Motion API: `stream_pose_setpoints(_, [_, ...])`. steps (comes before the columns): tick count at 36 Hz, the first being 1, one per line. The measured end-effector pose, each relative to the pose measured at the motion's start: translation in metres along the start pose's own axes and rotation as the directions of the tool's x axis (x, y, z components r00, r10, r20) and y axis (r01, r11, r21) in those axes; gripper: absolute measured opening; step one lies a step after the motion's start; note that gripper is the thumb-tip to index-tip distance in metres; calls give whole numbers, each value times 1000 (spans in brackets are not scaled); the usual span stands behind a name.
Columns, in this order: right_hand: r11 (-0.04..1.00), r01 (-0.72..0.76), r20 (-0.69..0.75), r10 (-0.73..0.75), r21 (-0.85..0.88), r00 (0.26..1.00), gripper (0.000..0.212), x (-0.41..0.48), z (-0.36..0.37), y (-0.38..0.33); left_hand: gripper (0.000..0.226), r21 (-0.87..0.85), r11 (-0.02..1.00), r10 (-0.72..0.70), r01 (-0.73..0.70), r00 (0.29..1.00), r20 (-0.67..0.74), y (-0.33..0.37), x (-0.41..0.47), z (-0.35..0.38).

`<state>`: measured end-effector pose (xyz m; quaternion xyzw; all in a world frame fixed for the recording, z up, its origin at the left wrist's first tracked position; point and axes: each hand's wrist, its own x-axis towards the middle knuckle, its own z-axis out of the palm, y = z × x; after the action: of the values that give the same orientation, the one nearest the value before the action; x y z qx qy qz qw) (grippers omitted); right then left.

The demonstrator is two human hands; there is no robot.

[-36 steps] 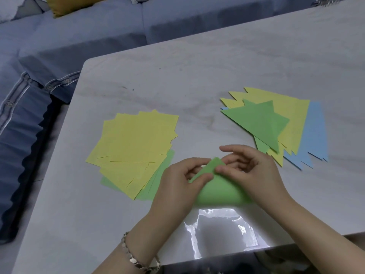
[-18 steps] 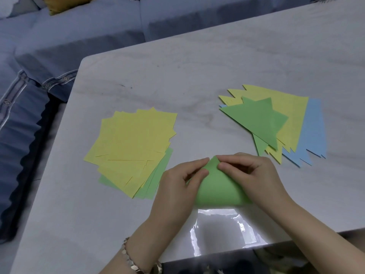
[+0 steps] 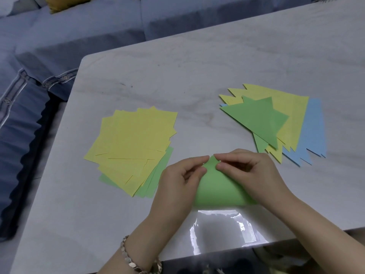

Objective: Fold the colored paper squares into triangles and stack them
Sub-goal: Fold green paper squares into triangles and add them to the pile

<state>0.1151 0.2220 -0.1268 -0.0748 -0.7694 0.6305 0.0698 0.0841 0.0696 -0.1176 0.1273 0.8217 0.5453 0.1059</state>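
Close together at the near edge of the table point(image 3: 197, 66): left hand point(image 3: 177, 178) and right hand point(image 3: 248, 171), both pinching the far corner of a green paper square point(image 3: 219, 188), bent over but uncreased, probably to match corners before pressing the fold. To the left, unfolded yellow and green squares point(image 3: 134, 139). To the right, folded triangles point(image 3: 262, 119), fanned in a stack, ready for this one.

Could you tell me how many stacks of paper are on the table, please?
2: the unfolded squares at left, the folded triangles at right. A single green sheet lies apart, nearer; lower layers may be hidden.
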Motion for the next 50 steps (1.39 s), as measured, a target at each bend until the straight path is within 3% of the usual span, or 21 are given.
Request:
stream_pose_setpoints(9, [996,-91,45,92,-15,995,19,9,-1,-1,30,23,999,28,-28,1000,1,-4,4,4])
stream_pose_setpoints(15, [961,-49,174,99,-271,980,24,38,-9,2,28,272,921,280,-278,959,32,-16,20,8])
stream_pose_setpoints(21, [917,9,95,31,-398,995,15,65,-3,22,36,450,839,365,-306,930,-49,-42,40,20])
stream_pose_setpoints(24, [913,-5,13,11,-407,1000,10,70,1,35,37,479,773,415,-416,902,115,-54,36,31])
stream_pose_setpoints(26, [890,3,-8,-8,-455,1000,10,70,4,43,42,471,747,383,-469,883,272,-60,30,37])
stream_pose_setpoints(28, [864,29,-18,-45,-503,999,12,68,8,50,50,455,772,318,-445,889,331,-65,22,37])
stream_pose_setpoints(31, [849,74,-42,-112,-524,993,11,65,12,58,51,494,747,297,-444,888,350,-69,17,37])
stream_pose_setpoints(35, [839,110,-53,-163,-533,985,12,62,12,64,34,552,654,427,-517,855,294,-75,12,40])
stream_pose_setpoints(40, [835,127,-48,-180,-535,982,12,63,12,66,36,623,528,520,-578,799,300,-76,8,32])
stream_pose_setpoints(50, [833,147,-28,-192,-533,981,17,62,11,65,36,665,474,497,-577,799,339,-73,7,26])
